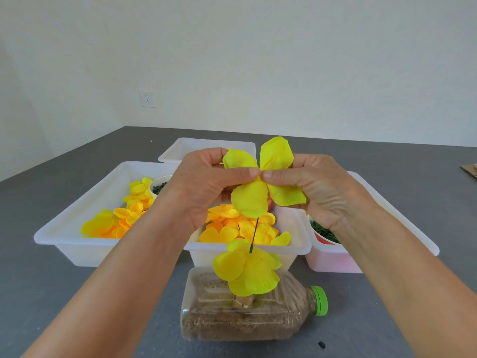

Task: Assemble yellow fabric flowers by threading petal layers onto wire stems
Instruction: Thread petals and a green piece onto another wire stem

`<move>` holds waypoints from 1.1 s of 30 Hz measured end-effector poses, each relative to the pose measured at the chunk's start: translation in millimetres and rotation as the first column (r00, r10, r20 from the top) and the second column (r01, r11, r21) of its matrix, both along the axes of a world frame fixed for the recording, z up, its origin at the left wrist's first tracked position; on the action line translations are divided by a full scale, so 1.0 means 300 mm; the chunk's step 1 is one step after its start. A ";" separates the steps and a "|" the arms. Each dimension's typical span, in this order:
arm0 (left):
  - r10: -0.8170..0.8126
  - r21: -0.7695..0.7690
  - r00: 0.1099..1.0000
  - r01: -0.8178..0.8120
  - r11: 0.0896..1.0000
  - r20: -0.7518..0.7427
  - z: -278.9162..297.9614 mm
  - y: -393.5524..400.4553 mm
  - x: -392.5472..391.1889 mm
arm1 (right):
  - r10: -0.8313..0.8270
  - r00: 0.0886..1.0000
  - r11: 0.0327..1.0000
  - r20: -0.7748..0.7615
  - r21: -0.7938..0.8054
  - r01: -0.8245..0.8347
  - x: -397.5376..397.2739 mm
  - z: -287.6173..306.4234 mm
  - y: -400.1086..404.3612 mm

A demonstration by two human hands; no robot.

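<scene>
Thumbs and fingertips of your left hand (206, 187) and right hand (312, 187) pinch the four-lobed petal layer (260, 182) at its centre, above the green wire stem (254, 235). Keep the centre hole over the wire tip, then slide it straight down onto the stacked petals (247, 270).

Plain room used as craft workspace: bare white wall (258, 60), socket (147, 99), grey table (77, 293), bins of petals (77, 244).

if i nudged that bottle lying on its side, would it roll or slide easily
Probably not. The plastic bottle looks flat-sided, so it should resist rolling. It lies partly filled with brown grains, so it likely feels heavy and stays put. The wire stem standing in it suggests it serves as a steady base.
</scene>
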State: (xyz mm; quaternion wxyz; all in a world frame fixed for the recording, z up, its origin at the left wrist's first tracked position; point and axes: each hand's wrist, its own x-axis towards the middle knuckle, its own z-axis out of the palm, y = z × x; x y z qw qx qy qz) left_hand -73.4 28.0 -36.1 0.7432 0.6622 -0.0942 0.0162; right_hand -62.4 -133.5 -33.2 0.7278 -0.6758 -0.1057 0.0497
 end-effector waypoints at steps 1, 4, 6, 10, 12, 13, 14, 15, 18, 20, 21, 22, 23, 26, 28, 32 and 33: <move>0.002 -0.002 1.000 -0.002 1.000 -0.010 -0.002 0.002 -0.004 | 0.025 0.999 1.000 -0.027 0.005 -0.025 -0.004 -0.003 -0.001; -0.002 -0.025 0.999 0.001 1.000 -0.055 -0.017 0.009 -0.013 | 0.070 0.993 0.996 -0.094 -0.055 -0.075 -0.013 -0.016 -0.007; -0.011 -0.012 0.996 0.010 1.000 -0.086 -0.033 0.014 -0.019 | 0.090 0.988 0.990 -0.125 -0.098 -0.103 -0.018 -0.028 -0.010; -0.029 0.015 0.990 0.031 0.999 -0.139 -0.057 0.018 -0.022 | 0.119 0.980 0.984 -0.161 -0.110 -0.137 -0.026 -0.051 -0.011; -0.035 0.024 0.986 0.039 0.999 -0.165 -0.066 0.020 -0.020 | 0.114 0.977 0.986 -0.179 -0.104 -0.134 -0.027 -0.060 -0.013; -0.041 0.029 0.984 0.046 0.999 -0.173 -0.070 0.020 -0.019 | 0.111 0.976 0.986 -0.189 -0.104 -0.133 -0.027 -0.064 -0.013; -0.046 0.034 0.983 0.052 0.998 -0.179 -0.073 0.021 -0.018 | 0.109 0.974 0.986 -0.199 -0.106 -0.132 -0.028 -0.068 -0.012; -0.048 0.037 0.982 0.056 0.998 -0.182 -0.076 0.022 -0.018 | 0.108 0.972 0.985 -0.208 -0.108 -0.133 -0.028 -0.069 -0.009; -0.055 0.030 0.979 0.062 0.998 -0.195 -0.083 0.024 -0.012 | 0.107 0.966 0.986 -0.236 -0.098 -0.133 -0.024 -0.069 -0.003; -0.063 0.033 0.976 0.071 0.997 -0.209 -0.088 0.024 -0.008 | 0.103 0.963 0.987 -0.250 -0.093 -0.130 -0.018 -0.069 -0.003; -0.071 0.037 0.974 0.081 0.996 -0.217 -0.091 0.023 -0.007 | 0.097 0.963 0.987 -0.252 -0.099 -0.125 -0.016 -0.069 -0.003; -0.082 0.041 0.972 0.094 0.995 -0.222 -0.094 0.022 -0.007 | 0.094 0.963 0.987 -0.254 -0.103 -0.123 -0.013 -0.070 -0.004; -0.094 0.045 0.970 0.107 0.993 -0.226 -0.097 0.021 -0.008 | 0.098 0.962 0.987 -0.254 -0.101 -0.127 -0.011 -0.072 -0.005; -0.108 0.061 0.966 0.126 0.990 -0.235 -0.106 0.019 -0.006 | 0.130 0.955 0.985 -0.267 -0.077 -0.156 -0.011 -0.076 -0.004; -0.105 0.056 0.964 0.123 0.991 -0.244 -0.112 0.019 -0.004 | 0.127 0.953 0.985 -0.274 -0.080 -0.154 -0.007 -0.080 -0.002; -0.101 0.044 0.964 0.115 0.992 -0.247 -0.113 0.019 -0.001 | 0.107 0.957 0.987 -0.270 -0.091 -0.136 0.002 -0.078 0.001; -0.102 0.039 0.964 0.115 0.993 -0.244 -0.112 0.020 -0.001 | 0.100 0.960 0.986 -0.262 -0.101 -0.131 0.005 -0.076 0.000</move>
